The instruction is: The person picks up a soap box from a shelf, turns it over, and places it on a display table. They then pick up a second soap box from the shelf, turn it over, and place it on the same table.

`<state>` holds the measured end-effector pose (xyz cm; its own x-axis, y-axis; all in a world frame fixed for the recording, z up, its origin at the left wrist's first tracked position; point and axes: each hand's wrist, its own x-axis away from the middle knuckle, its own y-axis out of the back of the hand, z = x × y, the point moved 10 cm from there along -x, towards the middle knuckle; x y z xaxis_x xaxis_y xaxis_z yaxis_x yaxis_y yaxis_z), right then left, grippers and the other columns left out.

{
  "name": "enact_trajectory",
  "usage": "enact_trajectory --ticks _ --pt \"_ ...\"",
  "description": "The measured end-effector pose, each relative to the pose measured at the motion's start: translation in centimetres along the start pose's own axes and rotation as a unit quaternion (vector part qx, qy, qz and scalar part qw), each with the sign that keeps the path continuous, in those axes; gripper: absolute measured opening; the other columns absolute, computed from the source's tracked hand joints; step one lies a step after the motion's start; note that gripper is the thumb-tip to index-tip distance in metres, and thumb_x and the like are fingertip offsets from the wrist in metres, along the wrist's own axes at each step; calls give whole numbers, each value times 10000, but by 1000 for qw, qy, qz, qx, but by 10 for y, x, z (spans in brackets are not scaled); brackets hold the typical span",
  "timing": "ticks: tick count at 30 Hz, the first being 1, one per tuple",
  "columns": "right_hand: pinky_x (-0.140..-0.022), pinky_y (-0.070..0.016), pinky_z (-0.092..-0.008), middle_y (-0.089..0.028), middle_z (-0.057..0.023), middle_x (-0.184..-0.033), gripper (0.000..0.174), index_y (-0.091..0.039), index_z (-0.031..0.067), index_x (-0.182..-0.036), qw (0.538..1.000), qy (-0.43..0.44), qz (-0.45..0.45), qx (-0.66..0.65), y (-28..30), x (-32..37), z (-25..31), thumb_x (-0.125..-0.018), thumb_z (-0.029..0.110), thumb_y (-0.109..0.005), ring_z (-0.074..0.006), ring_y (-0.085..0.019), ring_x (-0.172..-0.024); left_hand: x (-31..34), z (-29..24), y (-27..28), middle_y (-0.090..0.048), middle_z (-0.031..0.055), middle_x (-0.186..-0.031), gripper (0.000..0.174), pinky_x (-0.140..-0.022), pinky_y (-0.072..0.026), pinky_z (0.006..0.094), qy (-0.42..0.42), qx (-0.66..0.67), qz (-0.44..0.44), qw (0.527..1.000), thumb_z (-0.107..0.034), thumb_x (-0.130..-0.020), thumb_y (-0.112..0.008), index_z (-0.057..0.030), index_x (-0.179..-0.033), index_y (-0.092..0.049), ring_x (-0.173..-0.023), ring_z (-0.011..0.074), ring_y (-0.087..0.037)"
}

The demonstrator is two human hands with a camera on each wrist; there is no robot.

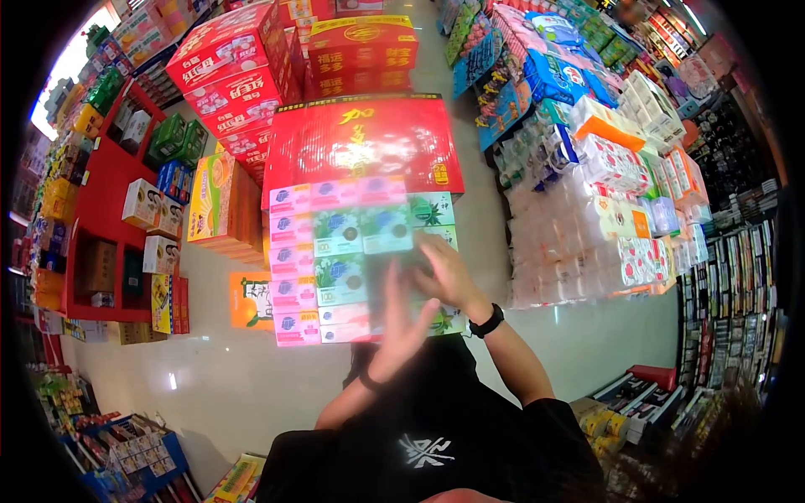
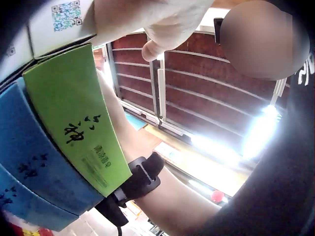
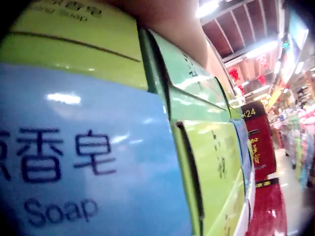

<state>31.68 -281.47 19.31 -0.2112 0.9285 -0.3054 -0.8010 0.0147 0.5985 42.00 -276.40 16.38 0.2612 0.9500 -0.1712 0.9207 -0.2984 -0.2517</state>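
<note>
Soap boxes in pink, green and white form a flat-topped stack, with green boxes on its upper layer. My left hand is over the near right part of the stack, blurred, its fingers straight and pointing away from me. In the left wrist view, the left hand lies at a white box with a QR code. My right hand, below a black wristband, has its fingertips at the right side of the green boxes. The right wrist view shows a blue soap box close up.
A red carton stands behind the soap stack. Red shelving and a yellow carton are to the left. Tissue packs are piled on the right across a strip of floor. More red gift cartons rise at the back left.
</note>
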Motion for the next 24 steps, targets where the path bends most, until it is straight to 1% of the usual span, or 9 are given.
enact_trajectory --ticks 2,6,8,9,12,15,18,21,24 --pt "-1026 -445 -460 -583 -247 -1306 663 -453 21 -1454 1000 -7 -6 -1 0 -1 0 -849 153 -688 -419 -558 -1205 -2 -3 1 -99 164 -1634 868 -1244 -95 500 -1 -1 2 1000 42 -898 -611 35 -1575 -68 -1525 285 -128" --pt "-1018 -450 -459 -593 -249 -1282 670 -448 24 -1461 1000 -27 14 -3 -4 -1 -7 -853 175 -684 -414 -565 -1195 5 4 5 -105 171 -1614 774 -1235 -83 533 -7 2 -17 1000 53 -885 -627 -26 -1503 -168 -1529 312 -91" --pt "-907 -478 -439 -610 -226 -1155 513 -543 -4 -1287 1000 6 -19 2 0 -7 0 -826 148 -709 -407 -576 -1051 7 7 11 -107 176 -1601 700 -1226 -73 553 -41 17 -46 998 60 -878 -631 -73 -1429 -221 -1533 329 -61" --pt "-851 -493 -429 -618 -214 -1092 437 -591 -18 -1200 999 16 -33 4 1 -7 3 -812 135 -722 -404 -582 -980 8 13 13 -105 183 -1589 622 -1213 -49 570 -8 42 -49 998 68 -873 -629 -129 -1319 -242 -1535 343 -20" --pt "-1007 -464 -452 -597 -229 -1290 641 -481 35 -1446 999 -46 19 13 -7 0 -11 -849 162 -675 -400 -570 -1190 7 11 13 -92 190 -1597 619 -1214 -40 565 -11 60 -51 997 68 -875 -617 -118 -1330 -241 -1535 336 -16" --pt "-990 -474 -449 -600 -223 -1287 622 -497 35 -1435 1000 -4 8 24 -7 1 -5 -842 116 -668 -399 -576 -1170 8 8 11 -74 195 -1604 615 -1215 -30 562 5 45 -41 998 86 -872 -600 -115 -1328 -239 -1534 328 -14" --pt "-911 -486 -457 -619 -214 -1136 336 -600 -23 -1110 999 33 -25 10 1 -2 10 -818 117 -691 -406 -574 -1064 5 8 9 -60 196 -1610 609 -1218 -34 558 3 43 -35 998 103 -872 -579 -109 -1328 -236 -1534 310 -7" --pt "-979 -468 -455 -608 -233 -1228 381 -599 -29 -1176 999 42 -11 1 5 -1 19 -849 148 -679 -417 -557 -1153 4 15 12 -91 187 -1602 597 -1225 -61 544 1 9 -45 999 113 -880 -565 -104 -1327 -234 -1526 287 -44" --pt "-1066 -410 -460 -584 -229 -1312 622 -482 -1 -1422 998 52 -24 -3 3 8 13 -835 80 -670 -409 -540 -1211 4 15 13 -149 175 -1572 551 -1231 -109 511 -12 -7 -55 998 93 -920 -565 -96 -1327 -245 -1512 270 -115"
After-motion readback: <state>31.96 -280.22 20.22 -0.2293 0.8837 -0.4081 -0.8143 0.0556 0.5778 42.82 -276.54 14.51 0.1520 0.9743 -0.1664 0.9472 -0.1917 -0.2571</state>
